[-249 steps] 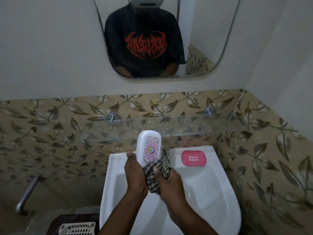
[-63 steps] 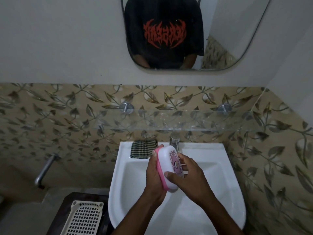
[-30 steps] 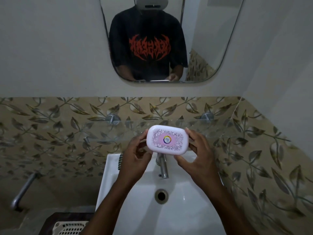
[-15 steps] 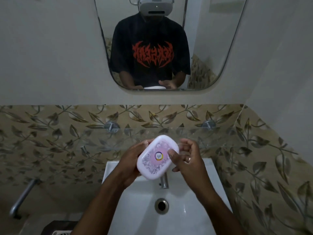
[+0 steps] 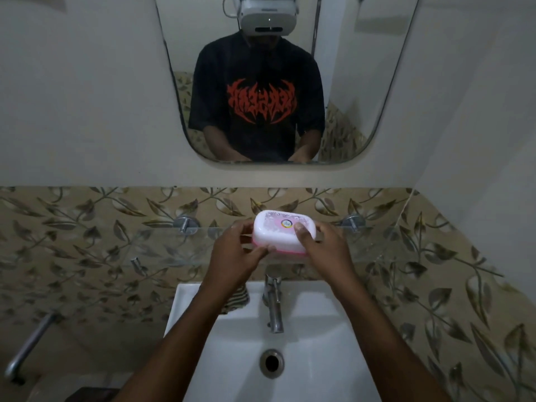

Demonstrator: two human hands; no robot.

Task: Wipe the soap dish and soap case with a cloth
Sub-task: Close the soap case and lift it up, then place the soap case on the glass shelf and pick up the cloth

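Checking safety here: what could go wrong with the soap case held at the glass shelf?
The left hand and right hand hold the case by its ends; it could slip into the sink. Set near the front edge of the shelf, it might slide off.

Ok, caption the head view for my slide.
Left hand and right hand hold the closed soap case at the glass shelf; the checked cloth lies on the sink rim.

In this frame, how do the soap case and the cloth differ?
The soap case is held by the left hand and right hand at the glass shelf; the cloth lies unheld on the sink's back rim. The soap case is white over pink; the cloth is dark-checked, partly hidden behind the left forearm.
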